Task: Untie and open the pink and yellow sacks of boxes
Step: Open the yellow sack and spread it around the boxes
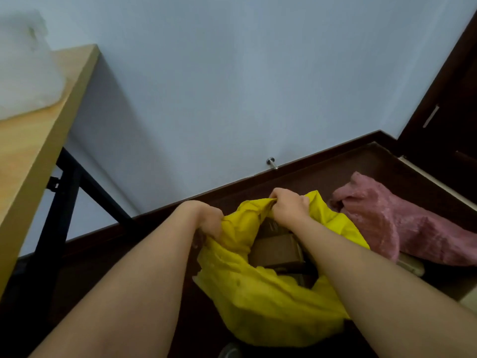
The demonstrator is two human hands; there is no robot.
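Observation:
A yellow sack (260, 301) stands on the dark floor right below me with its mouth spread wide. Brown cardboard boxes (277, 250) show inside the opening. My left hand (209, 219) grips the left rim of the sack's mouth. My right hand (289, 205) grips the far rim, its fingers curled into the yellow fabric. To the right lies a pink sack (382, 218), slumped on its side, with a loose opening facing left; what it holds is hidden.
A wooden table (33, 151) with a black metal frame (64, 192) stands at the left, with something white on top. A pale wall runs behind, with a dark skirting board and a metal door stop (271, 162). A dark wooden door (444, 112) is at the right.

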